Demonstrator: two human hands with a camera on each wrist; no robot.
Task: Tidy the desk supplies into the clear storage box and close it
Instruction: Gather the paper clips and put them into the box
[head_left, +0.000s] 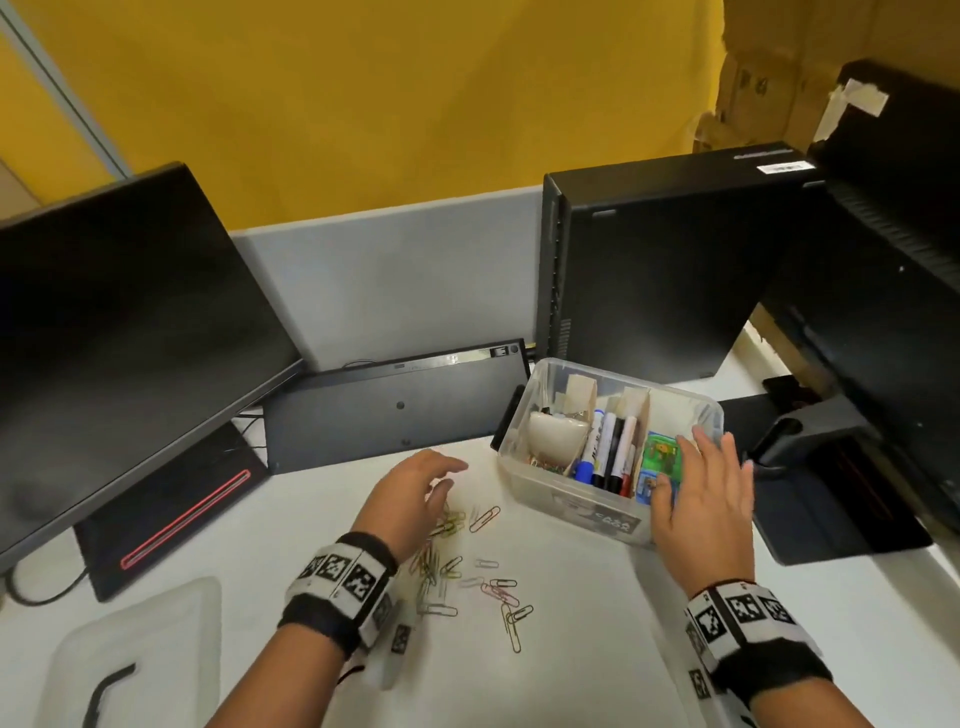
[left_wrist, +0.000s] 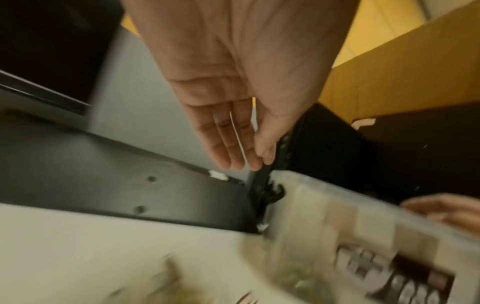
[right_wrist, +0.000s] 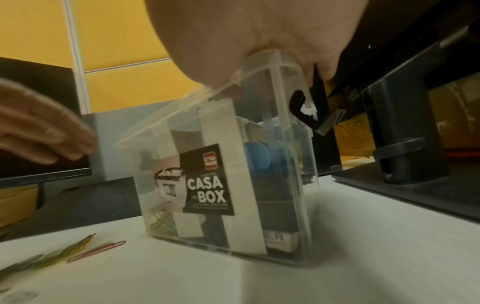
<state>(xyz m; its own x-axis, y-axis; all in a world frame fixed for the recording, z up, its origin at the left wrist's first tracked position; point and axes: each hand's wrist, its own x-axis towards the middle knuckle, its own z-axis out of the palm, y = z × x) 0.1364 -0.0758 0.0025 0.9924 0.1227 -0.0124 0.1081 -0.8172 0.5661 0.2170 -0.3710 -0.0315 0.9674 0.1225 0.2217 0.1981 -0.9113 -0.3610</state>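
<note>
The clear storage box (head_left: 561, 488) stands open on the white desk, labelled "CASA BOX" (right_wrist: 207, 185). It holds markers (head_left: 610, 447), a white item and green and blue packs. Loose paper clips (head_left: 467, 571) lie scattered left of the box (right_wrist: 96, 248). My left hand (head_left: 441, 478) hovers over the clips with relaxed fingers, and its palm is bare in the left wrist view (left_wrist: 233, 148). My right hand (head_left: 696, 467) rests flat on the box's right front corner, palm pressing the rim (right_wrist: 259, 30). The box lid (head_left: 135, 639) lies at the near left.
A dark monitor (head_left: 119, 322) stands at left on a black base with a red stripe. A black keyboard (head_left: 395, 405) leans on the grey partition behind the clips. A computer tower (head_left: 654, 270) is behind the box. A second monitor's stand (head_left: 831, 467) sits to the right.
</note>
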